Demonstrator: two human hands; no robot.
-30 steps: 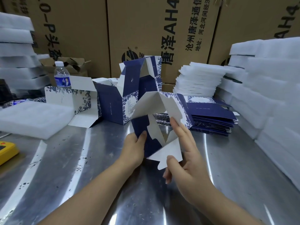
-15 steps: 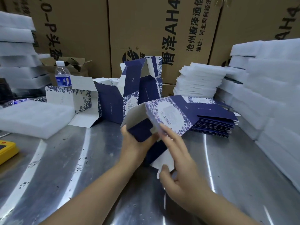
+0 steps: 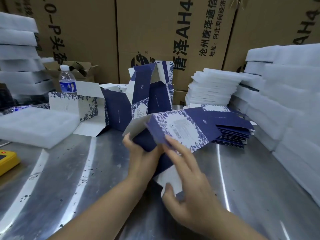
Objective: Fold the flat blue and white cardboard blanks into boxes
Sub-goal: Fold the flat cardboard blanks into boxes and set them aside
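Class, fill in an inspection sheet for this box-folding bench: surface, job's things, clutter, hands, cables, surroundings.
Surface: metal table, shiny, dark specks.
Job's things: half-folded box in both hands; stack of flat blanks behind it; folded boxes standing at the back.
Clutter: water bottle, yellow device at left edge, foam slab.
Hands: left hand grips the box's dark blue panel; right hand lays straight fingers on its patterned panel, thumb on a white flap.
Cables: thin line at left edge, possibly a cord; cannot tell.
Surroundings: brown cartons behind; foam stacks left and right.
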